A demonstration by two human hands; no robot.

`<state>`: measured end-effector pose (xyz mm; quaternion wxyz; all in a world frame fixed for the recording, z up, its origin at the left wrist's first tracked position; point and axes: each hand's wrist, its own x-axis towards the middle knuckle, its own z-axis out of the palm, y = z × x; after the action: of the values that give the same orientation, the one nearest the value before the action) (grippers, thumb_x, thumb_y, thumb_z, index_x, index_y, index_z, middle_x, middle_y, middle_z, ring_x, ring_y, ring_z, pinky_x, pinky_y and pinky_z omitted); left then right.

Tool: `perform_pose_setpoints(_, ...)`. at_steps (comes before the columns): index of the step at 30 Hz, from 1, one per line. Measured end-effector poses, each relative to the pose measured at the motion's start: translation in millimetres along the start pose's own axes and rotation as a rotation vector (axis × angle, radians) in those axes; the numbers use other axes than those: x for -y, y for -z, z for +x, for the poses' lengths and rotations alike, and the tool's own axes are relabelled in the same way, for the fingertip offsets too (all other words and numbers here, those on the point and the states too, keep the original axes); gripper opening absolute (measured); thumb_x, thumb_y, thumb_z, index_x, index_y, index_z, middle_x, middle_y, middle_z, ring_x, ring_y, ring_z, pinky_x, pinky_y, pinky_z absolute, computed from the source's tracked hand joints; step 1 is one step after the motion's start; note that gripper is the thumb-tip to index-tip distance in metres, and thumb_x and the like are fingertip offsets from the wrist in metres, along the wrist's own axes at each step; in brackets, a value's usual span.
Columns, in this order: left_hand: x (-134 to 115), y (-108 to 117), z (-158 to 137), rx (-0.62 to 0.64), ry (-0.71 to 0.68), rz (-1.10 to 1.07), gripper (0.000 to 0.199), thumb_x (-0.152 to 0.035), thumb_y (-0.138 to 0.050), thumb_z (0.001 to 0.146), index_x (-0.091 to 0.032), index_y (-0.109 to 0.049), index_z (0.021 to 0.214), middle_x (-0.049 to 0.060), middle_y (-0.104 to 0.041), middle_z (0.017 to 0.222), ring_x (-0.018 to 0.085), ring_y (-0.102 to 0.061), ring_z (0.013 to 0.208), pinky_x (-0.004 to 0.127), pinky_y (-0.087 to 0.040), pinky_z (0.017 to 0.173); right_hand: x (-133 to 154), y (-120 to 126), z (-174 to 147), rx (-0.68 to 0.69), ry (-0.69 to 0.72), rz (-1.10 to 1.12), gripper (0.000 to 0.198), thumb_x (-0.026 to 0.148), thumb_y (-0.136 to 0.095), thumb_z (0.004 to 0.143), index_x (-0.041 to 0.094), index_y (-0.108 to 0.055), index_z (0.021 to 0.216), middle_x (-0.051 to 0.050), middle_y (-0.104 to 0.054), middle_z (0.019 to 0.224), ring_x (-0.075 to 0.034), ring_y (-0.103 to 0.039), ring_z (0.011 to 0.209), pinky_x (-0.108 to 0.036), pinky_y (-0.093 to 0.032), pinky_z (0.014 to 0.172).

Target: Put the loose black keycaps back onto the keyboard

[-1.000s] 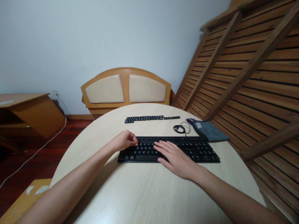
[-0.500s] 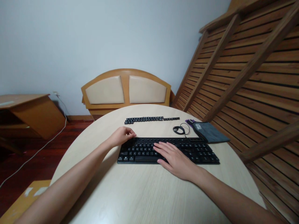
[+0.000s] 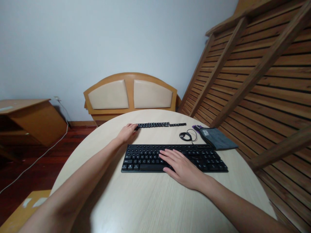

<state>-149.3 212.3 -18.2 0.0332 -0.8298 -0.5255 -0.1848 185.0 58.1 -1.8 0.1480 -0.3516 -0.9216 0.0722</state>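
A black keyboard (image 3: 148, 166) lies flat on the pale round table (image 3: 126, 200). My right hand (image 3: 178, 165) rests on its middle, fingers stretched out and holding nothing. Behind the keyboard runs a row of loose black keycaps (image 3: 155, 125), with a thinner strip of keycaps (image 3: 178, 124) continuing to the right. My left hand (image 3: 127, 132) is at the left end of that row, its fingertips pinched around a dark keycap (image 3: 136, 128). The fingers partly cover the row's end.
A coiled black cable (image 3: 186, 136) sits behind the keyboard. To the right lies a grey pouch (image 3: 217, 138) with purple at its far end. A slatted wooden frame (image 3: 262, 84) leans beside the table, and a padded headboard (image 3: 131, 94) stands beyond it.
My left hand has gone from the keyboard's upper left corner away to the left end of the keycap row. The right hand stays on the keyboard.
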Motion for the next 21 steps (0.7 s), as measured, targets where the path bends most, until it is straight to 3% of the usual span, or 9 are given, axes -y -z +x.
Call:
perform_pose_setpoints(11,-13,-7,6,-0.015,0.033,0.140,0.041,-0.010,-0.054,0.087,-0.016,-0.062,0.126,0.014,-0.067,0.124,0.032,-0.060,0.116,0.043,-0.046,0.100,2,0,0,0.012,-0.010,0.003,0.050,0.040,-0.049,0.101,0.024,-0.047,0.148,-0.006,-0.044,0.156,-0.026,-0.039,0.143,-0.053,-0.031,0.119)
perform_pose_setpoints(21,-15,-4,3,0.036,0.010,0.057,0.033,-0.012,-0.055,0.085,-0.018,-0.068,0.115,0.009,-0.074,0.112,0.028,-0.066,0.108,0.039,-0.045,0.101,1,2,2,0.018,-0.012,0.005,0.050,0.041,-0.048,0.101,0.025,-0.046,0.148,-0.006,-0.043,0.156,-0.026,-0.038,0.144,-0.052,-0.030,0.120)
